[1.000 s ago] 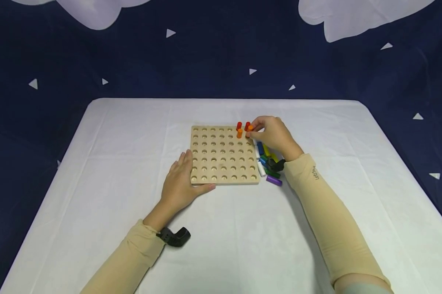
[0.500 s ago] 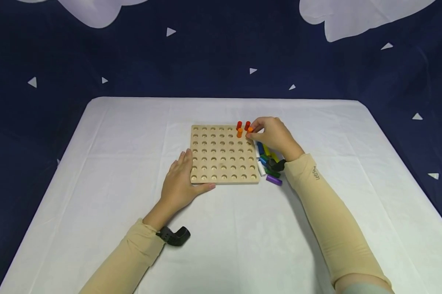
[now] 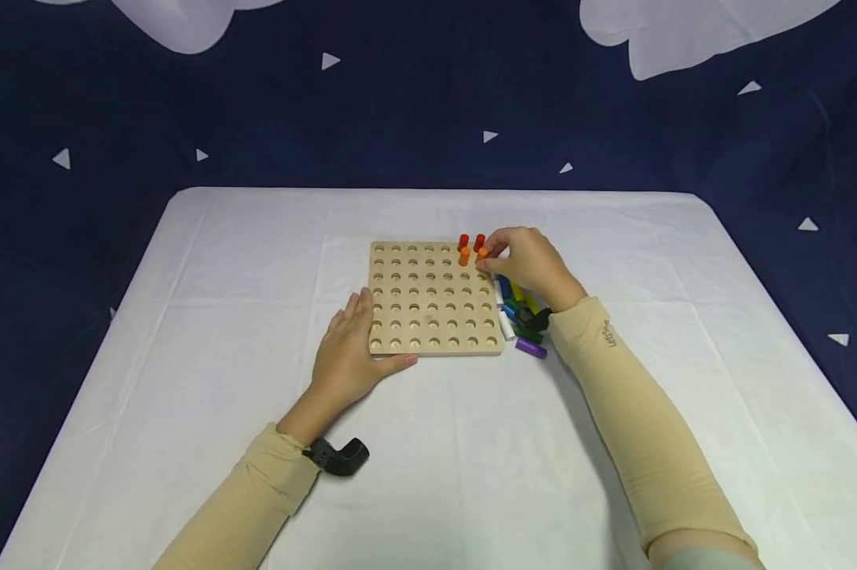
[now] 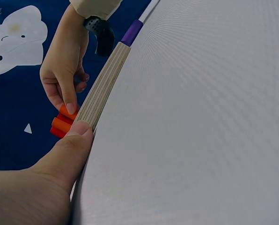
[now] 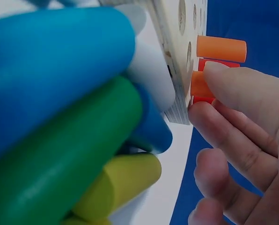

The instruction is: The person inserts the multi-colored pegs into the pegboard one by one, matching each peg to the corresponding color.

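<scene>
As the outstretched left hand [image 3: 344, 348] braces the board [image 3: 423, 316], the right hand [image 3: 531, 257] pinches a one-o'clock orange peg [image 3: 482, 253] — likely seating it; release next.

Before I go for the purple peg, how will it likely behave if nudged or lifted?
The purple peg will probably roll if nudged: it is a cylinder lying on its side on the white cloth. It looks rigid, its shape straight and unbent. Small beside the board, it's likely light.

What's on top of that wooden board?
Two red pegs and two orange pegs, near its far right corner. The right grip partly covers one orange peg, hiding any hole beneath.
</scene>
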A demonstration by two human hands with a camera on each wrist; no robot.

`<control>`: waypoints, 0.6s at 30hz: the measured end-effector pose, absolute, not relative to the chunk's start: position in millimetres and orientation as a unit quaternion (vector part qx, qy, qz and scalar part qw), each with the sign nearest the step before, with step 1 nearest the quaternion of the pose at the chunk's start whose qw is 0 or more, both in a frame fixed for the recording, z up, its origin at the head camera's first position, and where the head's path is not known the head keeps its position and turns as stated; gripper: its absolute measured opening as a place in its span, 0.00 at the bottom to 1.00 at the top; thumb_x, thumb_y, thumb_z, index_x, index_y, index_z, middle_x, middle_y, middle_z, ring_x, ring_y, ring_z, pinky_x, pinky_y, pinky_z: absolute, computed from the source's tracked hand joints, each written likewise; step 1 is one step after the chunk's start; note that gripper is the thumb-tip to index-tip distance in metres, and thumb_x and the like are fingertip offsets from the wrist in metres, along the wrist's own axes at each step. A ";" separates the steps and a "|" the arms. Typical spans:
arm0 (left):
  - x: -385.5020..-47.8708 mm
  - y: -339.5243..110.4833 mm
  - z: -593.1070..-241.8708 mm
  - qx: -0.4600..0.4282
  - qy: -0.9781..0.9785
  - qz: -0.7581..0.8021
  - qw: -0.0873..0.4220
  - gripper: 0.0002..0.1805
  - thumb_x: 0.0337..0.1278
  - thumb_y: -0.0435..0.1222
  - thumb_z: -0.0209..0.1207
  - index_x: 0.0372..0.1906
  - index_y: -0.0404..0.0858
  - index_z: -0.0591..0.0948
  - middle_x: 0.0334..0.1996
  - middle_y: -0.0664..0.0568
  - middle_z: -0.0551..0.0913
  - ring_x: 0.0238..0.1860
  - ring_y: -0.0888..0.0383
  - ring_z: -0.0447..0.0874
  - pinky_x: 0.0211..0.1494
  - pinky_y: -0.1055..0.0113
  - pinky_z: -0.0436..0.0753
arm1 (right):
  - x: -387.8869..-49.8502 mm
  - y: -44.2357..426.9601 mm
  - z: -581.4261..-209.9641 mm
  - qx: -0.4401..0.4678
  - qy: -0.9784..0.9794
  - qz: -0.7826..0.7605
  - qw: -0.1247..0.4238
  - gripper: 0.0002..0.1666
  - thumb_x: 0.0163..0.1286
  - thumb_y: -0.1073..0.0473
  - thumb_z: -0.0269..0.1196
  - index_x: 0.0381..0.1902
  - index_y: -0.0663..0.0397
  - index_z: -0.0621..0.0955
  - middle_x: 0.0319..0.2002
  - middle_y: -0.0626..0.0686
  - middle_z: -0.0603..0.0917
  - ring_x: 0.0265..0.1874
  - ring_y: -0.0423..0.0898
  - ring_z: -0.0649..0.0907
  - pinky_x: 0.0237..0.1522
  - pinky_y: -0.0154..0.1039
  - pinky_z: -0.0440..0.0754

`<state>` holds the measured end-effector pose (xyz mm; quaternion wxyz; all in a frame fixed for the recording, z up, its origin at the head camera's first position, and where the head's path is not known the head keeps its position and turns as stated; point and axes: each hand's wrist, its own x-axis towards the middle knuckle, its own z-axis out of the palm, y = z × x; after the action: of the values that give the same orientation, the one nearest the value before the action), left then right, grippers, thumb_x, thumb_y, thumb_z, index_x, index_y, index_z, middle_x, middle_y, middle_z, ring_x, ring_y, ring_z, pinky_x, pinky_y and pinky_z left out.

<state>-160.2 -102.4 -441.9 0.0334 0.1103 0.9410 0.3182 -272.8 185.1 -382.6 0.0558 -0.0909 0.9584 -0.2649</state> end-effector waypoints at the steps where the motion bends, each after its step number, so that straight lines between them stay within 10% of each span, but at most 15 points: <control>1: -160.3 -102.2 -441.9 0.111 0.941 0.318 0.034 0.71 0.41 0.63 0.71 0.79 0.31 0.44 0.79 0.39 0.45 0.81 0.45 0.42 0.83 0.52 0.43 | -272.4 185.4 -382.5 -0.089 0.958 -0.265 0.056 0.15 0.64 0.51 0.71 0.44 0.52 0.85 0.42 0.52 0.87 0.39 0.50 0.80 0.48 0.46 0.76; 18: -159.4 -106.1 -442.2 0.115 0.943 0.309 0.031 0.71 0.41 0.64 0.71 0.79 0.31 0.44 0.79 0.40 0.45 0.81 0.45 0.41 0.83 0.52 0.43 | -250.7 213.4 -365.1 -0.058 0.967 -0.241 0.053 0.24 0.65 0.47 0.68 0.55 0.53 0.83 0.46 0.52 0.86 0.32 0.51 0.77 0.37 0.42 0.74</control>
<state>-159.4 -106.1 -442.2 0.0309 0.1150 0.9435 0.3092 -250.7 213.4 -365.1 0.0532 -0.0578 0.9672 -0.2414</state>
